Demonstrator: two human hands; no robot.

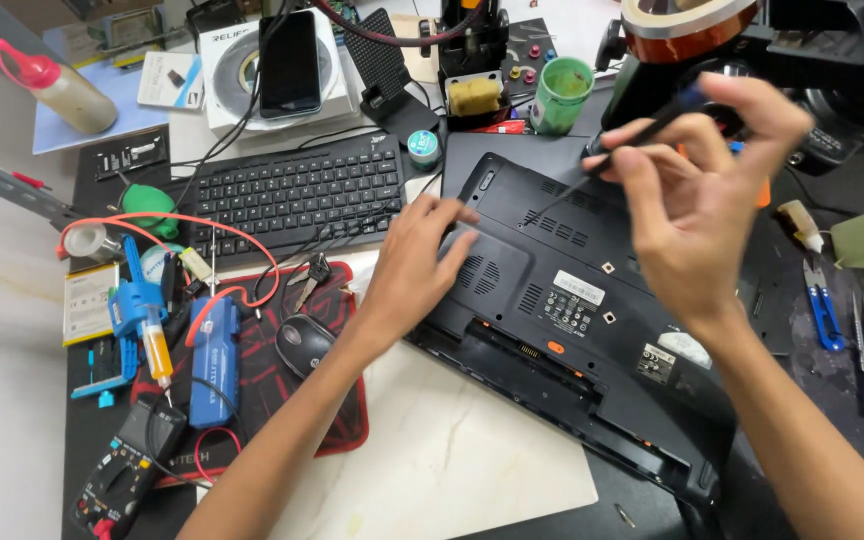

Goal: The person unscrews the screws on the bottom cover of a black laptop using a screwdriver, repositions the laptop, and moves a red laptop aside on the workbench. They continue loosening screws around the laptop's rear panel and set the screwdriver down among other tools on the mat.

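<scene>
A black laptop lies upside down on the workbench, its bottom cover facing up and its battery bay open along the near edge. My left hand rests flat on the laptop's left corner, fingers spread over a vent panel. My right hand is raised above the laptop's far side and grips a thin screwdriver by its dark handle. The shaft slants down to the left, with its tip touching the cover near the far left corner.
A black keyboard sits to the left, with a mouse on a red-patterned mat. A multimeter, blue tools and cables crowd the left edge. A phone, a green cup, tweezers and blue snips surround the laptop.
</scene>
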